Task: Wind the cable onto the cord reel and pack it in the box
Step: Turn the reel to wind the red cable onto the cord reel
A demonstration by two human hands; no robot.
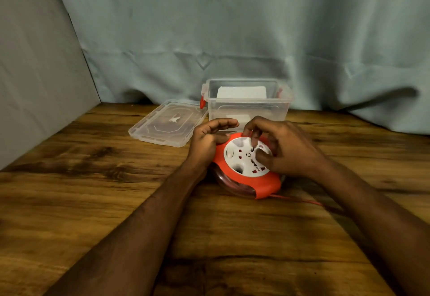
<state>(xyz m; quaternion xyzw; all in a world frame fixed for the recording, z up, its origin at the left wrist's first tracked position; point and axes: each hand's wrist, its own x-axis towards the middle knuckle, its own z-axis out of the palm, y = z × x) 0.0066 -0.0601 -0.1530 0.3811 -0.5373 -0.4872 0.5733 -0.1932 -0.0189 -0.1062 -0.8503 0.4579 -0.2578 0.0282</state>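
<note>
One cord reel (pixel 246 167), one box (pixel 249 107), one lid (pixel 167 123).

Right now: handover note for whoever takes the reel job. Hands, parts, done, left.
Left hand grips the far-left rim of the cord reel, steadying it on the table.
Right hand has fingers on the white hub, apparently turning it.
Cable partly wound; a red tail trails off to the right.
Box open behind the reel, lid flat to its left.
Left: finish winding, put reel in box.
</note>
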